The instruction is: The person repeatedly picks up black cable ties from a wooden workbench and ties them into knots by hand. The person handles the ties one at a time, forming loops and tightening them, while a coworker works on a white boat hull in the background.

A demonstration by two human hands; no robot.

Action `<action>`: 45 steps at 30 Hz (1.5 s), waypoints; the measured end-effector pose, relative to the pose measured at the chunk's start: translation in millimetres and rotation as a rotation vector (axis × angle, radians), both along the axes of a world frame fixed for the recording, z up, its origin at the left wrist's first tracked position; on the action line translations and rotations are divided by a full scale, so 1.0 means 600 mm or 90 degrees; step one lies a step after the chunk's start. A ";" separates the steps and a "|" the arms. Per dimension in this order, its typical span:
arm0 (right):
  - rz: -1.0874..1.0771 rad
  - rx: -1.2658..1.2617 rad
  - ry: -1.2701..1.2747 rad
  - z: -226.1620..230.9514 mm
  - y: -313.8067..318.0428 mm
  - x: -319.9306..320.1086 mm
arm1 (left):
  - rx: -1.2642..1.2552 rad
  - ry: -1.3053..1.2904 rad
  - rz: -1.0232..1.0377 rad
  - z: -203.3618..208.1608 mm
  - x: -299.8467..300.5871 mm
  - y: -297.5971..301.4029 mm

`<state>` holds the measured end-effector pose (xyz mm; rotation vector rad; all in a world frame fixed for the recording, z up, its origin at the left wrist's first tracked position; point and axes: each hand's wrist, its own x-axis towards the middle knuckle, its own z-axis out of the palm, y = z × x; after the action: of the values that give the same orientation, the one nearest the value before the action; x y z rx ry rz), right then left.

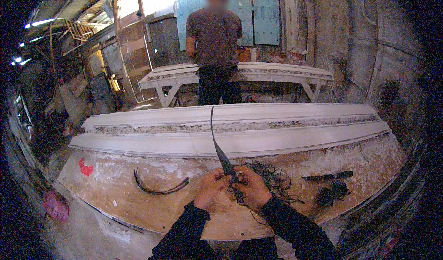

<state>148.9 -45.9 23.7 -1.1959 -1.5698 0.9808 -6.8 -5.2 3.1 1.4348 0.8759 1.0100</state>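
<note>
Far to the left of the left hand (212, 187), a flat red patch (86, 167) shows on the counter (124, 204), whose wood is scuffed and smeared with white. Nearer that hand, dark cords (161, 190) lie in a smooth curve, perhaps to stay within easy reach. The left hand is narrowed, thumb and fingers pinching the strip (222, 156), which is dark, flat and seemingly woven. Beyond it, the strip tapers away across two long white mouldings (184, 144), chalky and ridged, with a rough, crumbly band between them; further off stands a person (214, 36). The right hand (254, 186) pinches the strip close beside the left one, probably so that the two grips steady it. Just right of the right hand spreads a tangle (277, 179) of thin, wiry strands. Farther right lies a knife (318, 177), its dark handle pointing away from the hands, perhaps laid clear of them. Below it sits a bristly clump (333, 193).
</note>
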 end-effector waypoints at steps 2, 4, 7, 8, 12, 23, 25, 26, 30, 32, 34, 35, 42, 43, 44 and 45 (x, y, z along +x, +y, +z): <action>0.032 -0.001 0.035 -0.005 0.007 0.006 | -0.024 -0.055 0.011 0.008 -0.001 -0.003; 0.068 0.032 0.058 -0.010 0.014 0.012 | -0.014 -0.083 0.014 0.015 0.001 -0.010; 0.038 0.044 0.056 -0.017 0.016 0.012 | 0.000 -0.042 0.017 0.023 0.005 -0.020; 0.035 0.040 0.070 -0.019 0.016 0.011 | 0.005 -0.016 0.017 0.023 0.006 -0.021; 0.018 0.021 0.070 -0.024 0.013 0.010 | -0.006 -0.032 -0.039 0.015 0.005 -0.016; -0.010 -0.008 0.053 -0.008 0.000 0.001 | 0.008 -0.014 -0.044 -0.008 0.005 -0.002; -0.014 -0.045 0.007 0.004 -0.007 0.001 | 0.022 -0.023 -0.064 -0.016 0.005 0.003; -0.026 -0.003 -0.032 0.008 -0.009 0.000 | 0.030 -0.028 -0.074 -0.021 0.004 0.004; -0.047 0.061 -0.107 0.017 -0.014 -0.005 | 0.034 -0.055 -0.050 -0.031 0.005 -0.001; -0.048 0.090 -0.126 0.017 -0.013 -0.005 | 0.066 -0.135 -0.081 -0.029 0.005 -0.003; -0.046 0.134 -0.142 0.015 -0.011 -0.005 | 0.037 -0.124 -0.097 -0.026 0.004 -0.003; -0.047 0.139 -0.143 0.014 -0.010 -0.005 | 0.023 -0.119 -0.105 -0.025 0.003 -0.003; -0.047 0.129 -0.125 0.004 -0.003 -0.001 | 0.036 -0.079 -0.054 -0.034 0.008 0.005; -0.053 0.104 -0.128 0.002 -0.002 0.000 | 0.017 -0.055 -0.063 -0.033 0.008 0.008; -0.038 0.094 -0.058 -0.001 -0.001 0.001 | -0.002 -0.032 -0.072 -0.031 0.007 0.011; -0.030 0.058 -0.002 -0.004 0.000 0.002 | -0.026 -0.081 -0.058 -0.029 0.009 0.008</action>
<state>149.8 -45.7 21.1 -1.1654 -1.5651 0.8680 -1.4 -0.3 -14.6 1.3489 0.7288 0.9980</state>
